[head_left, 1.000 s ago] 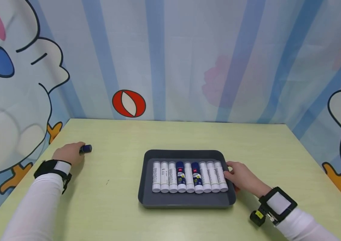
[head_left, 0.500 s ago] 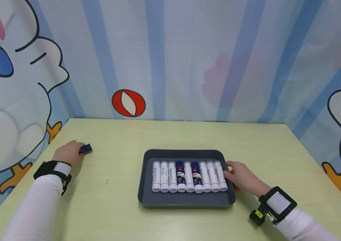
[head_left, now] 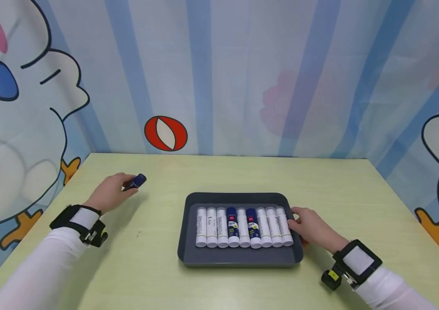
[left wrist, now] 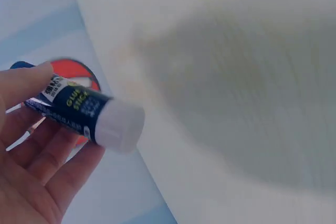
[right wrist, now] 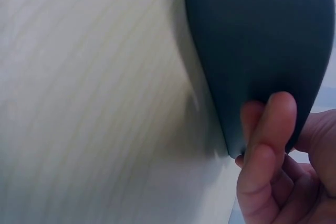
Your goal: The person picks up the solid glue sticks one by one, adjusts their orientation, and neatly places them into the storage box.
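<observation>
My left hand (head_left: 111, 192) holds a dark blue glue stick (head_left: 137, 181) above the table's left side. In the left wrist view, the thumb and fingers grip the glue stick (left wrist: 79, 102) around its blue, labelled body, its white end pointing away from the palm. At the middle of the table lies a dark grey tray (head_left: 238, 257). My right hand (head_left: 316, 228) grips the tray's right wall, thumb over the rim; the right wrist view has the fingers against the outer side of the tray (right wrist: 257, 40). Inside is a row of several white sticks (head_left: 212, 228) and two blue glue sticks (head_left: 232, 228).
The pale yellow table (head_left: 145, 275) reaches back to a blue striped curtain (head_left: 235, 77) with cartoon figures and a red ball print. Both wrists wear black straps with cameras (head_left: 331, 277).
My left hand has lifted and moved right and slightly back with the glue stick, away from the table's left edge. The right hand and the tray have stayed put.
</observation>
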Tool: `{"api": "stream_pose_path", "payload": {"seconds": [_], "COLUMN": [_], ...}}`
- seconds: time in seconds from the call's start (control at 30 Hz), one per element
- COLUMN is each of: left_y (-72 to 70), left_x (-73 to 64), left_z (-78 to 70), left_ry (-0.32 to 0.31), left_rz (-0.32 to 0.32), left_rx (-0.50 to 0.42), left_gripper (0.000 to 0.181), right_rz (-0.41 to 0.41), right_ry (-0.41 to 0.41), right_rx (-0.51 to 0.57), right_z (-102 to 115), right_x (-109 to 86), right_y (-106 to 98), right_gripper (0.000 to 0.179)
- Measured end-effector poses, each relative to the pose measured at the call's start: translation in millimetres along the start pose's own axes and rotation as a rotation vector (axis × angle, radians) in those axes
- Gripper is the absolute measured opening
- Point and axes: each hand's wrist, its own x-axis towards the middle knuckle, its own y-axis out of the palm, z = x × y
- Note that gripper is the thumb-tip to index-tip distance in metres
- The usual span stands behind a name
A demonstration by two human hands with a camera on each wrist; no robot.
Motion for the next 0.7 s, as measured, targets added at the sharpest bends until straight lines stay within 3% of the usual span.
{"api": "stream_pose_path", "payload": {"seconds": [0.13,0.27,0.5,0.6,0.7], "left_y": [-0.7,-0.9,4.0,6.1,10.2], "left_x": [1.1,1.0,1.2,0.0,-1.7], "left_z": [-27.1,-52.8,-92.1,-108.6,-124.5], "left_ry": [-0.017,0.012,0.013,0.014,0.004], "left_rz": [0.041,0.057,0.121,0.147,0.187], "left_rx": [-0.141,-0.236,-0.448,-0.446,-0.385], "left_gripper": [0.051,0.061,0.049,0.044,0.042], "right_rz": [0.002,0.004,0.004,-0.002,-0.009], "right_ry": [-0.001,-0.005,0.002,-0.002,-0.011], "right_rx": [0.006,0.004,0.001,-0.001,-0.004], "right_z": [0,0,-1,-1,-1], "right_x": [0.0,0.0,0.8,0.9,-0.1], "right_y": [0,0,0,1,1], "right_gripper": [0.045,0.046,0.046,0.046,0.046]}}
